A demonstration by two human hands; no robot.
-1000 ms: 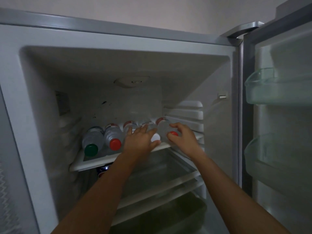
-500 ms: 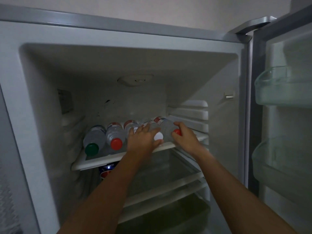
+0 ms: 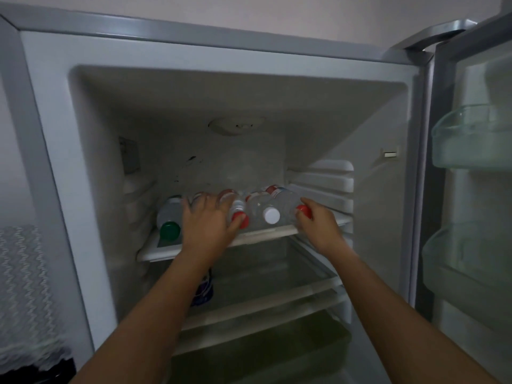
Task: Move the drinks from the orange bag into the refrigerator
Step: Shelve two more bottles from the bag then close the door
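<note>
Clear plastic drink bottles are laid on their sides on the flat white top shelf (image 3: 266,236) of the open grey-white refrigerator (image 3: 50,134). The left hand (image 3: 206,223) is spread loosely over a red-capped clear plastic bottle (image 3: 238,207). A green-capped clear bottle (image 3: 169,225) is seen at its 9 o'clock and a white-capped clear bottle (image 3: 271,215) at its 3 o'clock. A second red-capped clear bottle (image 3: 288,200) is gripped at its cap by the curled fingers of the right hand (image 3: 318,225).

Fridge (image 3: 50,112) open, door swung out to the right. Drinks = clear plastic bottles lying on their sides on the top shelf (image 3: 166,250), side by side, caps facing out. L to R: green-cap bottle (image 3: 169,230), red-cap bottle (image 3: 240,218), white-cap bottle (image 3: 271,215), right red-cap bottle (image 3: 303,211). Row's a bit blurry tbh.
</note>
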